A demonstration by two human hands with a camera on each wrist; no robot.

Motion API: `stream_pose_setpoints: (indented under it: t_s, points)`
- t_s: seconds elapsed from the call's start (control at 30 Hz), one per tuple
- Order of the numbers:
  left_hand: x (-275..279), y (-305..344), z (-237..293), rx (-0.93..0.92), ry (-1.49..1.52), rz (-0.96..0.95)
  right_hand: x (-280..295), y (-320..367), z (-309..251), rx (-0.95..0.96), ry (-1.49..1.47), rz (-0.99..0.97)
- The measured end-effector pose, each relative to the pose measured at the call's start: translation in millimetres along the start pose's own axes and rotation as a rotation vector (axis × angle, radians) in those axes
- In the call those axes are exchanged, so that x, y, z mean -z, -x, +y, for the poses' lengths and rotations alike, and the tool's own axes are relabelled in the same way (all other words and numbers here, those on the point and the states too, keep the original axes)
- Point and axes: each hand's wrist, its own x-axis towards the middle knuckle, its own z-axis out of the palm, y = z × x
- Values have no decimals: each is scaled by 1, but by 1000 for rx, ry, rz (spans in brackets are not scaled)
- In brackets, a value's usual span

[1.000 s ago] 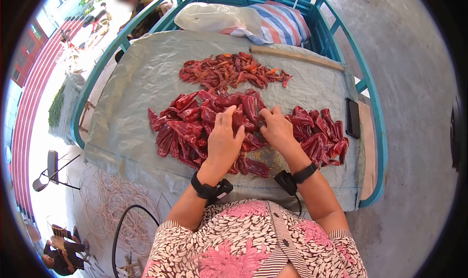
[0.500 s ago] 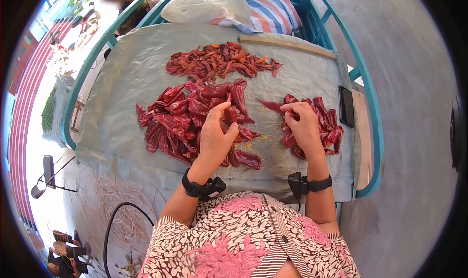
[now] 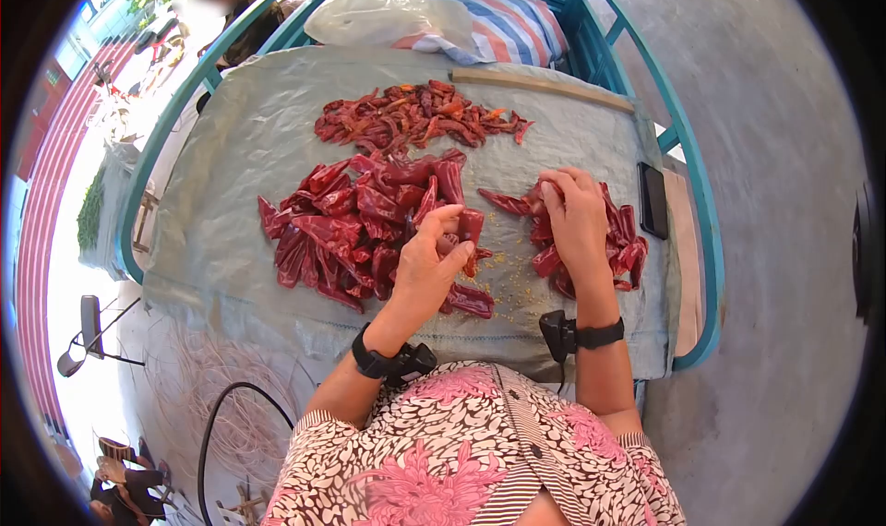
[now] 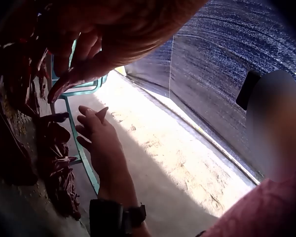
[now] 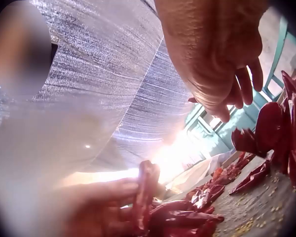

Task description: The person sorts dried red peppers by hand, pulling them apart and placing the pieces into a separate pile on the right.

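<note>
Grey tarp (image 3: 240,157) covers the cart (image 3: 692,171) — my left hand (image 3: 429,268) pinches a chili (image 3: 471,225) just above the middle heap (image 3: 341,221). My right hand (image 3: 577,221) rests on the right heap (image 3: 629,245), and I cannot tell its grip. A loose pinch — and the chili drops among the others.

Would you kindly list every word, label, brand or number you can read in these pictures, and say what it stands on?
No text can be read in any view.
phone: dark screen, nothing shown.
striped sack: stripes only, no print visible.
white plastic bag: no print visible.
wrist bands: black, any marking too small to read.
dried chillies and grey sheet: no label.
</note>
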Motion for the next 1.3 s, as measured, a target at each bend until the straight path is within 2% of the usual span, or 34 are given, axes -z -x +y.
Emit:
stream_pose_setpoints:
  t_s: [0.03, 0.13, 0.23, 0.27, 0.33, 0.43, 0.5, 0.57, 0.63, 0.77, 0.87, 0.93, 1.03, 1.07, 1.13, 1.23, 1.3]
  points:
    - [-1, 1, 1, -5, 29, -23, 0, 1, -1, 0, -3, 6]
    - [-2, 2, 8, 27, 11, -78, -5, 14, -18, -190, -503, -265]
    - [-9, 2, 8, 43, 41, -95, -15, 33, -39, -52, -730, -295]
    - [-10, 2, 7, 26, 67, -78, -16, 36, -40, -125, -807, -308]
    - [-10, 0, 4, -8, 115, -37, -12, 36, -28, -114, -669, -295]
    - [5, -2, -2, -170, -347, -1, 1, 34, -12, -69, -489, -232]
    - [7, 1, 1, -147, -483, -53, 10, 33, -6, -35, -372, -173]
    - [4, 3, 3, -132, -571, -94, 20, 34, -8, -100, -247, -185]
    - [-2, 4, -4, -200, -736, -76, 28, 35, -12, -126, -48, -195]
    - [-4, 2, -11, -241, -900, -91, 32, 36, -7, -149, -156, -149]
    - [-4, 0, -9, -241, -881, -50, 36, 38, -3, -118, -162, -115]
    - [-5, -1, -8, -257, -764, 17, 42, 38, -4, -91, -127, -106]
    - [-4, -1, 3, -284, -596, 114, 38, 39, 2, 104, 75, 36]
    - [-2, -1, 8, -292, -542, 146, 38, 41, 0, 138, 51, 32]
    - [0, -2, 13, -303, -472, 60, 40, 39, -16, 210, 0, 21]
    - [-5, 2, 9, -264, -277, -46, 39, 48, -40, 31, -571, -356]
    - [-9, 6, 12, -231, -195, -61, 32, 51, -36, 32, -586, -378]
